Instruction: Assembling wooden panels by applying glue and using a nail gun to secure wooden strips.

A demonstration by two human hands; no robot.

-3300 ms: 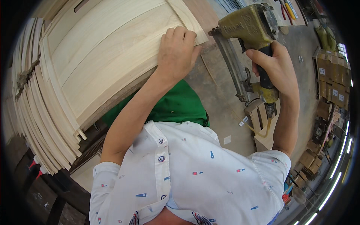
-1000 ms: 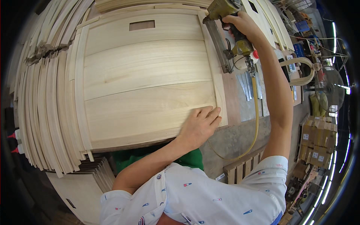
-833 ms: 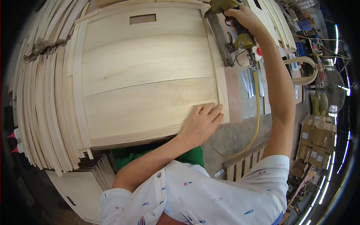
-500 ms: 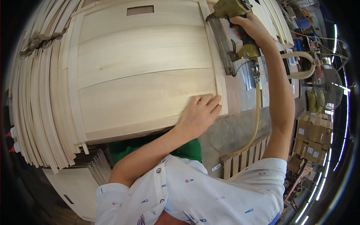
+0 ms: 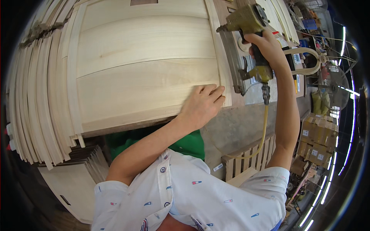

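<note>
A large pale wooden panel [image 5: 146, 82] made of wide boards lies in front of me. A narrow wooden strip [image 5: 218, 50] runs along its right edge. My left hand [image 5: 203, 106] rests on the panel's near right corner, its slightly bent fingers touching the wood by the strip. In my right hand [image 5: 268, 48] is a yellow-green air nail gun [image 5: 246, 20], held by its black grip just right of the panel. Its long magazine [image 5: 233, 63] points toward me, and a yellow air hose [image 5: 265, 123] hangs from its base.
Stacked wooden frame pieces [image 5: 38, 100] stand along the left. A slatted wooden pallet [image 5: 250, 156] lies on the floor at the near right. Farther right are cardboard boxes [image 5: 318, 134], a standing fan [image 5: 334, 86] and a curved wooden loop [image 5: 308, 61].
The nail gun in my right hand has moved toward me and slightly right relative to the panel. My left hand stays at the panel's corner. The whole view has shifted a little.
</note>
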